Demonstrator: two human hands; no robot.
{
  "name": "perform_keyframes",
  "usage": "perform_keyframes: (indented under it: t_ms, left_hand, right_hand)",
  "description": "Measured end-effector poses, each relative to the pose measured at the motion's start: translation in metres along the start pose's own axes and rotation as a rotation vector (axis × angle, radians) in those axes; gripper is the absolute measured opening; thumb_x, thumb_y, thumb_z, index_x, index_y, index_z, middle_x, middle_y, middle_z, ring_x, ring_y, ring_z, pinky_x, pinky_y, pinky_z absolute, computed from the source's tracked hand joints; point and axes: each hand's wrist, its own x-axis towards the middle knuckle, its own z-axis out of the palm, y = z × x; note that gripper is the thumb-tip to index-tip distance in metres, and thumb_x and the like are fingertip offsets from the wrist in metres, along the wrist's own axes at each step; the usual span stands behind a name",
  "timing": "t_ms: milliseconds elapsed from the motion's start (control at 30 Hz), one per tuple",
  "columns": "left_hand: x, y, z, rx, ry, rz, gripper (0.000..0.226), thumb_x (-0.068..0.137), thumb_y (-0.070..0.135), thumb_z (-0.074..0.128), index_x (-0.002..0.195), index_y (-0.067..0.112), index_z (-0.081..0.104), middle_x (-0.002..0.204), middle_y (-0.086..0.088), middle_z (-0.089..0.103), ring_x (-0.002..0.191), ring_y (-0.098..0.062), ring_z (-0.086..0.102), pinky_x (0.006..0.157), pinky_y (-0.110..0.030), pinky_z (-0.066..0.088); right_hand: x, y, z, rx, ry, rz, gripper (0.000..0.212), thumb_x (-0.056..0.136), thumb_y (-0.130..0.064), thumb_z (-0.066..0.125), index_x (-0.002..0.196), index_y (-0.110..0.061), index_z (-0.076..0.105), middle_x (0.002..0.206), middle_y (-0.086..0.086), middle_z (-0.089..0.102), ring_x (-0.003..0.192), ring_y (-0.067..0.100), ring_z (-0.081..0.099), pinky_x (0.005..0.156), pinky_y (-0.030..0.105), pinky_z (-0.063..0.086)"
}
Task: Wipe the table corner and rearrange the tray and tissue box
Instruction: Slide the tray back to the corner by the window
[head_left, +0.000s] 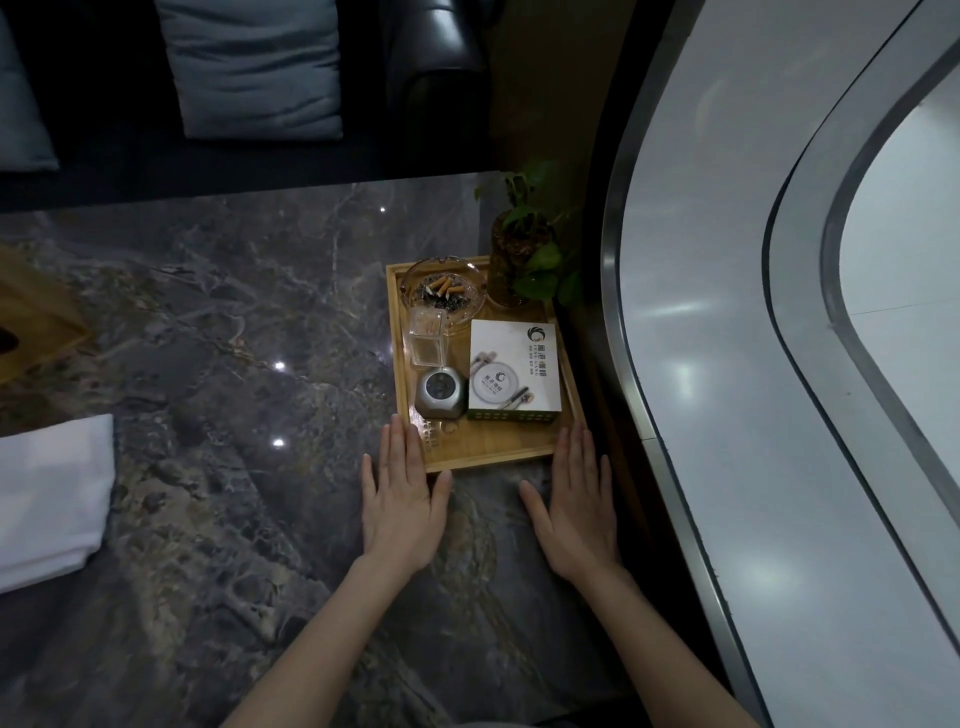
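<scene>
Wooden and shallow, the tray (483, 452) sits at the far right corner of the dark marble table (234, 322), its right rim running close along the table's right edge. The person's left hand (400, 512) lies flat on the tabletop at the tray's near left corner, fingers straight and pressed together, the fingertips touching the tray's left rim. The right hand (574, 512) mirrors it at the near right corner, fingers straight and together, thumb angled out, fingertips against the tray's right rim. Neither hand curls around anything.

Inside the tray, a glass ashtray (443, 292) holding cigarette butts and ash occupies the far left corner. Just in front of it stands a small clear toothpick holder (427, 338), and nearer still a round grey device (439, 392). A white printed box (514, 376) fills the tray's right half, beside the device. A small potted plant (524, 260) in a glass vase stands at the tray's far right corner; whether it rests inside the rim or just behind it cannot be told.

The wooden tissue box (36, 312) sits well apart at the table's left edge, partly cut off by the frame. A folded white cloth (52, 493) lies nearer on the same left edge. Beyond the table's far edge is a dark sofa with a grey cushion (254, 67).
</scene>
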Motion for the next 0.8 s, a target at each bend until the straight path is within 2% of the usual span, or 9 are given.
perform_keyframes:
  t_ms: [133, 367, 567, 800]
  left_hand:
    - [0.004, 0.001, 0.0, 0.014, 0.007, -0.012, 0.081, 0.078, 0.057, -0.006, 0.144, 0.01, -0.012, 0.149, 0.0, -0.027, 0.136, -0.011, -0.024, 0.112, -0.039, -0.014]
    - [0.01, 0.002, -0.004, 0.01, 0.002, -0.005, 0.082, 0.077, 0.056, -0.006, 0.145, 0.011, -0.009, 0.155, -0.005, -0.02, 0.135, -0.01, -0.025, 0.113, -0.038, -0.012]
    - [0.012, 0.002, -0.004, 0.008, 0.006, -0.001, 0.082, 0.077, 0.056, -0.007, 0.145, 0.011, -0.01, 0.153, -0.002, -0.025, 0.135, -0.009, -0.025, 0.113, -0.037, -0.011]
    - [0.019, 0.001, -0.004, -0.013, 0.004, 0.007, 0.081, 0.078, 0.056, -0.005, 0.145, 0.011, -0.009, 0.155, -0.004, -0.02, 0.141, -0.014, -0.018, 0.116, -0.037, -0.008]
  right_hand:
    - [0.003, -0.001, -0.001, 0.014, -0.006, 0.008, 0.078, 0.082, -0.065, 0.005, 0.137, -0.022, -0.03, 0.147, -0.005, -0.033, 0.135, 0.008, -0.032, 0.109, 0.026, -0.023]
    - [0.009, -0.002, -0.001, 0.02, -0.014, 0.022, 0.078, 0.08, -0.064, 0.003, 0.137, -0.021, -0.029, 0.147, -0.004, -0.031, 0.136, 0.009, -0.03, 0.112, 0.03, -0.018]
    - [0.013, -0.004, -0.002, 0.01, -0.014, 0.029, 0.077, 0.08, -0.064, 0.002, 0.135, -0.021, -0.031, 0.146, -0.003, -0.031, 0.136, 0.01, -0.029, 0.112, 0.03, -0.018]
    - [0.017, -0.006, -0.003, 0.007, -0.007, 0.029, 0.077, 0.081, -0.063, 0.003, 0.136, -0.02, -0.029, 0.145, -0.003, -0.032, 0.135, 0.009, -0.029, 0.112, 0.03, -0.017]
